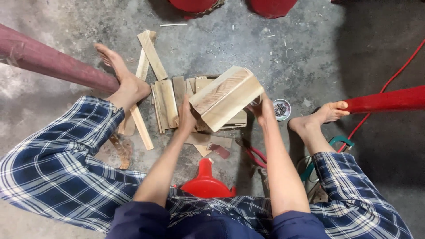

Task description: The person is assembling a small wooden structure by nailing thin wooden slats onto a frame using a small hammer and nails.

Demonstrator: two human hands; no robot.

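Both bare forearms are reaching forward toward twelve o'clock from dark blue sleeves, angling slightly inward. The left hand (186,116) is gripping with fingers curled at about ten o'clock of the right hand (264,109), which is also closing its fingers, thumb side turned inward.

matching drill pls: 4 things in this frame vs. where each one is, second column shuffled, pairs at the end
Things:
1. wooden box
2. small dish of nails
3. red stool
4. loose wood slats

Places:
A. on the floor past the right hand, near the right foot
B. flat on the concrete between the feet
C. held up between the left hand and the right hand
D. between the knees, under the forearms

Pairs: 1-C, 2-A, 3-D, 4-B
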